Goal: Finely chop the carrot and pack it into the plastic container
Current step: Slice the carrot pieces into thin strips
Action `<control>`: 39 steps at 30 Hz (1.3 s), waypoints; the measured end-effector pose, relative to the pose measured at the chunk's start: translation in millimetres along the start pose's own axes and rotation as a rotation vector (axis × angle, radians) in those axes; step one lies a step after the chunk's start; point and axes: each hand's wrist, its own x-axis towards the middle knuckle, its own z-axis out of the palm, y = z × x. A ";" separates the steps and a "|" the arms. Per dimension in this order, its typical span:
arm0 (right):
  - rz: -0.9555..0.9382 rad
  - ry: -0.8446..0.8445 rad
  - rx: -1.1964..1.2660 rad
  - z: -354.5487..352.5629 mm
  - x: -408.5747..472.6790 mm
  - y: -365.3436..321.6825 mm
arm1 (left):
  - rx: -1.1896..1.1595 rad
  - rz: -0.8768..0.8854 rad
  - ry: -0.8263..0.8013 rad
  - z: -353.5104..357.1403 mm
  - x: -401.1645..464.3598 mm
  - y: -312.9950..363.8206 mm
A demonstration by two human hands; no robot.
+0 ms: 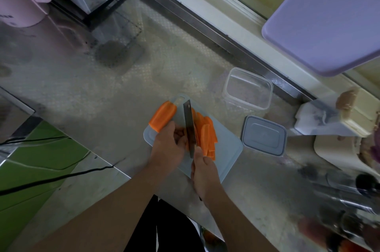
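A worn, patterned metal kitchen surface (86, 87) holds a pale blue plastic cutting board (224, 149). On the board, the left hand (168, 144) curls its fingers over a piece of orange carrot (mostly hidden beneath them), while the right hand (203, 171) grips the handle of a flat rectangular steel knife (189, 126), blade down between the hands. Long orange carrot slices (207, 138) lie right of the blade; a thick carrot chunk (162, 116) overhangs the board's left corner. Behind stand a clear rectangular plastic container (247, 89) and its grey-blue lid (264, 135).
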 end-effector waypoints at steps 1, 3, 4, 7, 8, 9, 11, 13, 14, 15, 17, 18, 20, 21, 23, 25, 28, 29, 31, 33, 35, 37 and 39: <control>-0.011 0.006 0.018 0.5 0.0 -1.3 | 0.003 0.002 0.000 0.4 -0.8 -0.9; -0.044 0.010 0.047 -1.0 1.4 -2.5 | -0.011 0.010 0.002 1.7 -2.1 -1.7; -0.053 0.006 0.064 -2.5 1.4 -3.9 | -0.019 0.017 0.006 2.4 -2.1 -1.9; -0.045 -0.035 0.082 -7.0 -1.5 -7.0 | -0.015 0.022 0.020 3.1 0.3 -0.6; -0.039 -0.043 0.078 -8.6 -3.9 -7.2 | -0.010 0.024 0.024 3.1 0.6 0.0; -0.028 -0.045 0.076 -10.4 -6.6 -7.4 | -0.006 0.025 0.025 3.1 0.7 0.2; -0.003 -0.061 0.086 -13.1 -11.8 -5.0 | -0.003 0.033 0.028 2.5 0.2 0.2; 0.020 -0.080 0.086 -13.6 -16.7 -2.0 | 0.001 0.039 0.029 2.0 0.0 -1.0; 0.028 -0.083 0.081 -13.8 -18.7 -0.9 | 0.002 0.039 0.028 2.3 0.2 -2.1; 0.034 -0.086 0.079 -13.9 -20.0 0.3 | 0.003 0.039 0.026 2.5 0.7 -3.2; 0.034 -0.092 0.072 -13.6 -22.7 -0.2 | 0.004 0.040 0.027 3.0 1.1 -4.7; 0.029 -0.094 0.067 -13.3 -23.7 -1.1 | 0.000 0.040 0.029 3.3 0.8 -4.8; 0.022 -0.096 0.057 -12.9 -24.3 -1.4 | -0.017 0.037 0.027 3.0 0.1 -4.8; 0.023 -0.097 0.055 -12.6 -24.6 -1.5 | -0.021 0.034 0.023 2.9 -0.2 -4.5; 0.022 -0.100 0.052 -11.8 -24.0 -0.7 | -0.022 0.030 0.018 2.9 -0.2 -4.1; 0.029 -0.094 0.044 -11.0 -23.8 -1.0 | -0.017 0.037 0.025 3.1 0.6 -4.4; 0.032 -0.098 0.036 -11.1 -21.8 -0.5 | -0.021 0.028 0.025 3.3 0.4 -4.0; 0.032 -0.096 0.023 -11.4 -21.0 -0.3 | -0.023 0.023 0.023 3.3 0.2 -3.6; 0.032 -0.093 -0.004 -11.7 -19.2 1.6 | -0.018 0.022 0.024 3.4 0.5 -2.6; 0.031 -0.088 -0.034 -12.0 -18.8 3.8 | -0.016 0.018 0.029 3.6 0.6 -2.1; 0.045 -0.072 -0.051 -12.2 -18.6 10.2 | -0.024 0.014 0.031 4.0 0.9 -2.0; 0.080 -0.047 -0.077 -12.0 -18.9 21.3 | -0.025 0.012 0.034 4.4 1.1 -2.2; 0.108 -0.025 -0.112 -11.1 -19.9 33.7 | -0.024 0.012 0.036 4.4 1.2 -2.0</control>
